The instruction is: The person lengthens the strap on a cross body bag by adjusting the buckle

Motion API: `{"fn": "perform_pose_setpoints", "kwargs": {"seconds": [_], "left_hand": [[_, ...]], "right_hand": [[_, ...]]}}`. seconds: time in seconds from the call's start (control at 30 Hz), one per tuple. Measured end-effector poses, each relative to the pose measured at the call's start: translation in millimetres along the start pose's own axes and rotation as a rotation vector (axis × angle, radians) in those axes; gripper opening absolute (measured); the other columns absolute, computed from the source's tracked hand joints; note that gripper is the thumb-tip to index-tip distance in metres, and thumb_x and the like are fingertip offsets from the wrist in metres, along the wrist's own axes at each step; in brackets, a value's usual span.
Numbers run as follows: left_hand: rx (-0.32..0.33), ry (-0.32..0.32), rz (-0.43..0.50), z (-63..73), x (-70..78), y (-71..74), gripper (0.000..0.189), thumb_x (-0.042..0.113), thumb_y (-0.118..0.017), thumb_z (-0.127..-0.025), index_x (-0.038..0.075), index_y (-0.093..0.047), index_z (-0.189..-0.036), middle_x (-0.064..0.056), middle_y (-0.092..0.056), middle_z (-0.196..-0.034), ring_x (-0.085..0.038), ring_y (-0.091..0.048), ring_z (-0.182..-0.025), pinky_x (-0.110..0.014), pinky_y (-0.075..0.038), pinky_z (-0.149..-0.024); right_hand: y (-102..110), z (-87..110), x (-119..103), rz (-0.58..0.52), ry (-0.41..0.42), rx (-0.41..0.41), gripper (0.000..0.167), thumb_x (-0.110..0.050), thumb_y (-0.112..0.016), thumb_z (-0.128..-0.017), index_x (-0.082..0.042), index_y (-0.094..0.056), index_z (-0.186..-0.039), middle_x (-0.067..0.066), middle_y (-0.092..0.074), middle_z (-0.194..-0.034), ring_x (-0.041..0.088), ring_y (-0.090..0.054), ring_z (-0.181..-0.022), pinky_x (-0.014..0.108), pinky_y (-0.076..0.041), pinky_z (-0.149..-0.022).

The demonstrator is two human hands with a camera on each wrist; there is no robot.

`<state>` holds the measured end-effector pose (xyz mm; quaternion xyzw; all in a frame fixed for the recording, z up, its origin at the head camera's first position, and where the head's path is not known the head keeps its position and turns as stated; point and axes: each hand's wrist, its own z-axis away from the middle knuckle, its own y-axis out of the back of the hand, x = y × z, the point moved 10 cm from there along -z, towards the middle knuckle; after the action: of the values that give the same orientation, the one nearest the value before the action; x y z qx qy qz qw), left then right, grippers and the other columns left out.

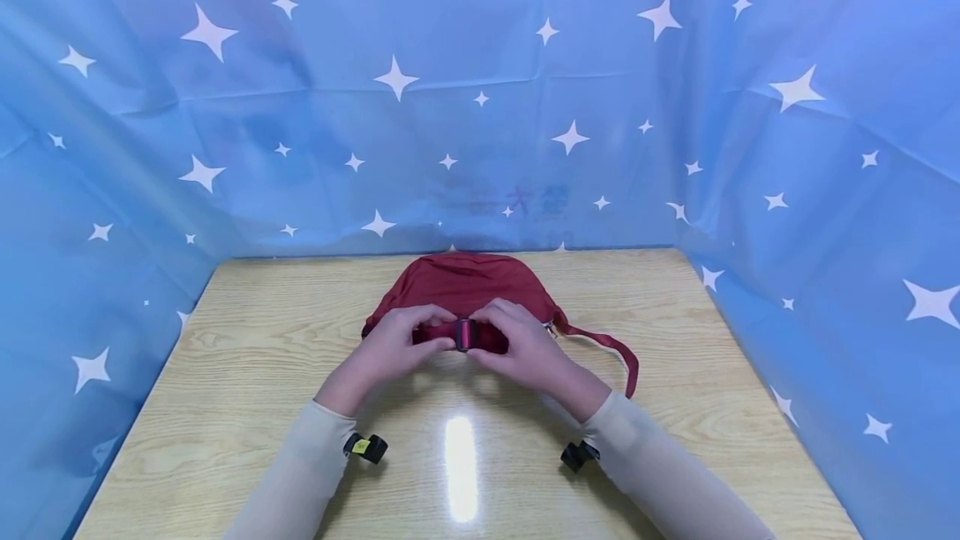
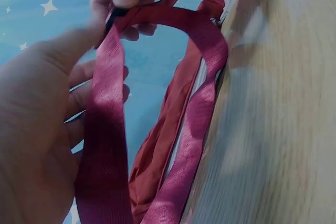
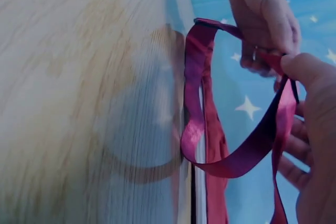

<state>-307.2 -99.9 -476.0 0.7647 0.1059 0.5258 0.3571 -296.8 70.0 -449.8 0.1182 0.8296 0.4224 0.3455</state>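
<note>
A dark red fabric bag (image 1: 472, 277) lies at the back of the table. Before it, both hands hold its red webbing strap at a small black strap slider (image 1: 466, 334). The left hand (image 1: 393, 344) pinches the slider's left side between thumb and fingers; the right hand (image 1: 517, 340) pinches its right side. In the left wrist view the strap (image 2: 107, 124) runs down past the left fingers and loops back beside the bag. Seen from the right wrist, a wide strap loop (image 3: 236, 163) hangs below the right thumb. How the webbing threads through the slider is hidden by fingers.
Another length of red strap (image 1: 626, 361) curves over the wooden table (image 1: 247, 373) right of the bag. Blue cloth (image 1: 480, 148) with white stars stands behind and at both sides. Each wrist carries a small black camera (image 1: 365, 447). A bright reflection lies on the tabletop.
</note>
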Motion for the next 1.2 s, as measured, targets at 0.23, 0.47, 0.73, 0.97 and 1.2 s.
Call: {"fn": "perform_pose_setpoints", "kwargs": {"seconds": [0.23, 0.47, 0.73, 0.97, 1.2], "left_hand": [[-0.02, -0.015, 0.008, 1.4, 1.7, 2.5, 0.014, 0.019, -0.076, -0.108, 0.023, -0.08, -0.121, 0.014, -0.073, -0.099, -0.011, -0.066, -0.091, -0.036, -0.056, -0.084], [-0.026, 0.01, 0.021, 5.0, -4.6, 8.5, 0.008, 0.019, -0.076, -0.107, 0.026, -0.079, -0.109, 0.013, -0.071, -0.093, -0.012, -0.064, -0.084, -0.036, -0.055, -0.08], [-0.062, -0.041, 0.042, 4.3, -0.1, 6.9, 0.01, 0.018, -0.074, -0.109, 0.023, -0.076, -0.1, 0.011, -0.064, -0.082, -0.009, -0.057, -0.072, -0.032, -0.051, -0.071], [-0.066, -0.067, 0.031, 1.7, 5.3, 3.8, 0.011, 0.015, -0.074, -0.109, 0.022, -0.077, -0.101, 0.011, -0.062, -0.08, -0.009, -0.056, -0.07, -0.03, -0.05, -0.069], [-0.072, -0.089, 0.038, 0.8, 10.1, 2.7, 0.012, 0.015, -0.072, -0.11, 0.022, -0.076, -0.101, 0.011, -0.061, -0.082, -0.009, -0.056, -0.072, -0.031, -0.05, -0.072]], "right_hand": [[-4, 0.0, -7, 0.01, 0.1, -0.003, 0.05, -0.026, -0.087, -0.097, -0.013, -0.069, -0.142, -0.001, -0.071, -0.126, 0.018, -0.064, -0.117, 0.049, -0.052, -0.106], [3, 0.0, -10, -0.002, 0.14, 0.04, 0.048, -0.021, -0.089, -0.092, -0.012, -0.071, -0.136, -0.002, -0.07, -0.124, 0.016, -0.064, -0.117, 0.045, -0.052, -0.106], [1, 2.5, -11, -0.007, 0.173, 0.03, 0.05, -0.02, -0.09, -0.093, -0.013, -0.07, -0.139, -0.001, -0.07, -0.127, 0.018, -0.064, -0.121, 0.046, -0.052, -0.106], [0, 3.8, -11, -0.027, 0.158, 0.011, 0.051, -0.017, -0.09, -0.093, -0.014, -0.07, -0.14, -0.002, -0.068, -0.127, 0.016, -0.062, -0.122, 0.044, -0.05, -0.108], [-1, 4.3, -13, -0.03, 0.199, 0.036, 0.054, -0.013, -0.091, -0.091, -0.015, -0.07, -0.14, -0.002, -0.069, -0.127, 0.018, -0.063, -0.122, 0.046, -0.051, -0.106]]}}
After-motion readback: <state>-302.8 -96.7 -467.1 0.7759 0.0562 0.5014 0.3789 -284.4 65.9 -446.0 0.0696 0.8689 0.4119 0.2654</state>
